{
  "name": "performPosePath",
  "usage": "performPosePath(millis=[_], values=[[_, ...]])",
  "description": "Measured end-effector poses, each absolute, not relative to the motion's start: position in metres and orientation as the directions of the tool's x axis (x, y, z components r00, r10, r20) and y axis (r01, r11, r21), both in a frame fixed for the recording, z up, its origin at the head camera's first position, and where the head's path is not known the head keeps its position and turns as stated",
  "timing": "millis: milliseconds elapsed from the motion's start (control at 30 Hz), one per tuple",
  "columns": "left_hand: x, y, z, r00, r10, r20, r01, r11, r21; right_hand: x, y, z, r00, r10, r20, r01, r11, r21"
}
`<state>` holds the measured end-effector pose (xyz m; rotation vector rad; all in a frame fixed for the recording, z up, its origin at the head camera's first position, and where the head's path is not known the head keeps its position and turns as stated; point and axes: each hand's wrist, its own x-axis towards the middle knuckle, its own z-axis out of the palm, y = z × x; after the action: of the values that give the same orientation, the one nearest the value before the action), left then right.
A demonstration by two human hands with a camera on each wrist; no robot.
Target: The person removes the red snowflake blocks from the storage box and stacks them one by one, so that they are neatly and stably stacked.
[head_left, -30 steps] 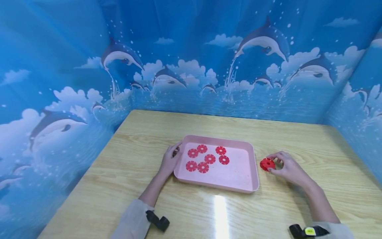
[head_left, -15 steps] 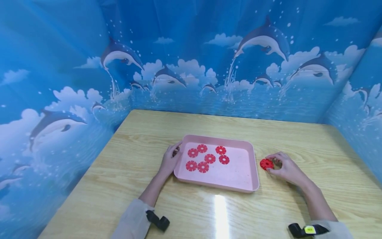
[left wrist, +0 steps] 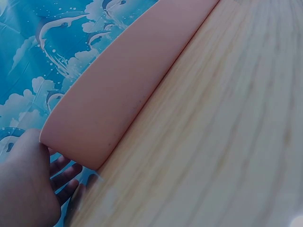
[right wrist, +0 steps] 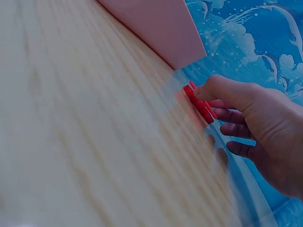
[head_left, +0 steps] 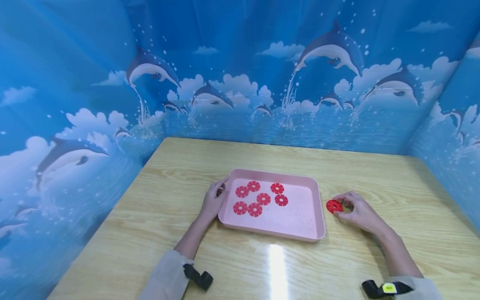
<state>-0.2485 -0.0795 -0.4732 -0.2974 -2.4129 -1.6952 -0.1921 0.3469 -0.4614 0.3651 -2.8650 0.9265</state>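
My right hand (head_left: 359,212) pinches red slotted plastic discs (head_left: 334,206) between thumb and fingers, just right of the tray. In the right wrist view two thin red discs (right wrist: 199,105) show edge-on, one against the other, close to the tabletop. Several more red notched discs (head_left: 263,199) lie flat inside the pink tray (head_left: 300,225), mostly in its left and middle part. At the tray's left wall my left hand (head_left: 214,202) grips the side. The left wrist view shows that hand (left wrist: 28,184) at the tray's corner, its fingers partly hidden behind the wall.
A wood-grain table (head_left: 187,166) carries everything. Blue curtains (head_left: 240,83) printed with dolphins stand behind it and at both sides. Black straps with cameras (head_left: 198,277) sit on both sleeves. Light reflects off the table's front part.
My right hand has shifted slightly left, and the red discs in it have turned a little. The left hand, the tray and the discs inside it stay put.
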Motion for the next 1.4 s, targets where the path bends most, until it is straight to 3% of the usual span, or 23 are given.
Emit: performPosePath(millis=[1400], values=[[-0.2487,-0.0794,-0.4728,-0.960,0.060,0.274,0.278,0.321,0.905,-0.1909,0.3460,-0.4605,-0.972,-0.182,0.148,-0.234,0.788,-0.570]])
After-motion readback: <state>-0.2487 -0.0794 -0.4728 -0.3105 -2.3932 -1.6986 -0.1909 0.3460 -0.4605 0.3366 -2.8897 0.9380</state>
